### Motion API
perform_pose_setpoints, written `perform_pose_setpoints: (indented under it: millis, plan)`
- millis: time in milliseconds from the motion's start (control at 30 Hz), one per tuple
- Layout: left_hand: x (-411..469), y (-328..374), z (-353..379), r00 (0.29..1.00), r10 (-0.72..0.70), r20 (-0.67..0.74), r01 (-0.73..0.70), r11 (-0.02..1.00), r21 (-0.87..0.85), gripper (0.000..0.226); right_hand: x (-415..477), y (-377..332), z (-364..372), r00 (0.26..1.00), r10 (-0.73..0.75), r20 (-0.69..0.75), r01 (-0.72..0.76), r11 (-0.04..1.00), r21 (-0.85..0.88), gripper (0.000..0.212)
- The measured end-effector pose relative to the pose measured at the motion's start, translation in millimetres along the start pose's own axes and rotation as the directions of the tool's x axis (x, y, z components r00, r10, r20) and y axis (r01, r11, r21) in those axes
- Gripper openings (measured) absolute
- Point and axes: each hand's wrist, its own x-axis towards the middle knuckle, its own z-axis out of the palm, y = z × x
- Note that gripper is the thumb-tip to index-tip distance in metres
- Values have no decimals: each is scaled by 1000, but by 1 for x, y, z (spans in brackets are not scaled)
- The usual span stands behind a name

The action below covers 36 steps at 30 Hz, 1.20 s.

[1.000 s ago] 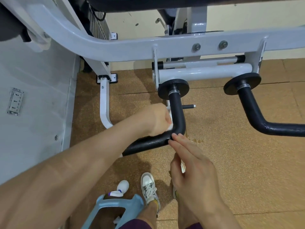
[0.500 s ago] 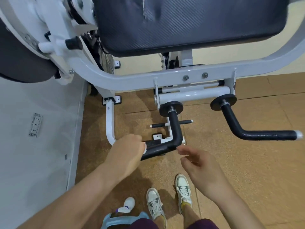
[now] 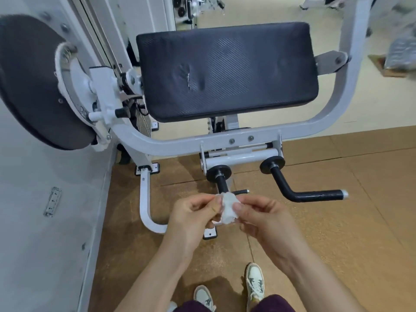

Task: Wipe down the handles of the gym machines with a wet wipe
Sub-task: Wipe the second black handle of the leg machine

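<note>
A crumpled white wet wipe (image 3: 227, 207) is pinched between my left hand (image 3: 193, 216) and my right hand (image 3: 262, 218), both raised in front of me. Behind them stands a white gym machine with two black bent handles. Only the upper stem of the left handle (image 3: 221, 184) shows; my hands cover its lower part. The right handle (image 3: 299, 191) is in full view, ending in a pale cap, and neither hand touches it.
A black padded rest (image 3: 227, 70) tops the white frame (image 3: 180, 144). A dark round disc (image 3: 33, 86) is mounted at the left beside a grey wall panel (image 3: 45, 221). A white floor bracket (image 3: 145, 206) curves near my left hand. My shoes (image 3: 254, 281) stand on the brown floor.
My left hand has left the left handle with the wipe, and my right hand has come in and taken hold of it too. The view has tilted up and pulled back.
</note>
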Motion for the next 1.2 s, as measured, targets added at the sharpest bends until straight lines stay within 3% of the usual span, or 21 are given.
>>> perform_pose_setpoints:
  millis: [100,200,267,367,433,533,633,700,733,833,933,1067,1200]
  plan:
    - [1,13,13,994,-104,-30,89,944,-317,13,-5,-16,-16,991,-128,-51,120,984,-134,9]
    - [4,25,30,988,-129,-82,61,825,-561,14,-9,-36,-39,958,-273,-84,246,939,-242,6]
    - [6,28,51,984,-112,-142,4,801,-599,13,-7,-47,-57,953,-287,-101,274,954,-124,11]
    - [9,27,90,976,-52,-211,-81,815,-573,14,3,-63,-90,988,-142,-63,155,944,291,10]
    - [11,20,119,978,-6,-209,-93,882,-461,21,14,-75,-121,999,-44,-30,53,892,449,14]
    - [10,0,164,995,43,-89,-43,999,-2,37,30,-89,-170,996,37,-80,0,906,424,11]
    - [11,-14,204,997,68,-21,-53,905,423,38,44,-92,-210,989,61,-134,-32,977,212,8]
    - [14,-13,223,995,91,-35,-53,807,587,37,51,-91,-228,990,81,-117,-67,991,119,10]
    - [17,-13,232,993,91,-72,-35,827,561,36,54,-89,-233,991,97,-96,-88,992,94,10]
    - [23,-5,256,989,-26,-148,46,990,132,13,61,-86,-238,985,170,2,-170,983,70,10]
    - [40,-15,264,983,-21,-180,42,993,113,8,67,-83,-237,974,182,137,-185,983,8,25]
    - [54,-25,259,976,-31,-215,43,998,51,9,78,-86,-236,972,145,185,-100,967,-233,55]
    - [67,-35,250,974,-93,-207,51,978,-200,23,89,-91,-239,953,187,237,-87,921,-379,71]
